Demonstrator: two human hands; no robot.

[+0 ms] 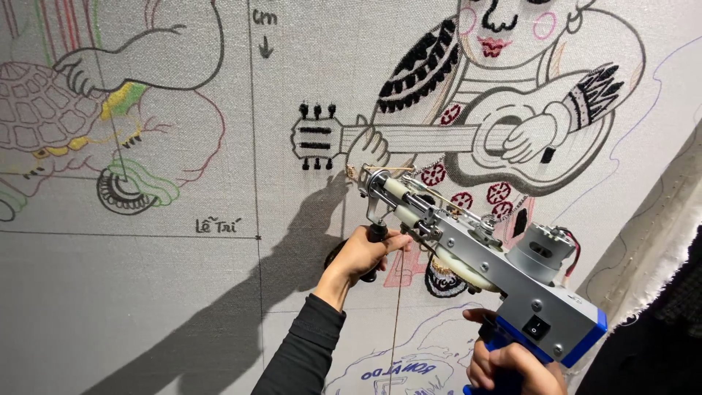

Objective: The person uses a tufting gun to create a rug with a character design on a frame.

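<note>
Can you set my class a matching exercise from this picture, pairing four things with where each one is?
Things:
1. left hand
2. right hand
3. tufting gun tip
4. turtle drawing

Places:
A. far left of the cloth
B. on the blue rear grip at the bottom edge of the view
C. against the cloth just below the drawn guitar's head
D. around the black front handle under the gun

Pairs: 1-D, 2-B, 3-C, 4-A
</note>
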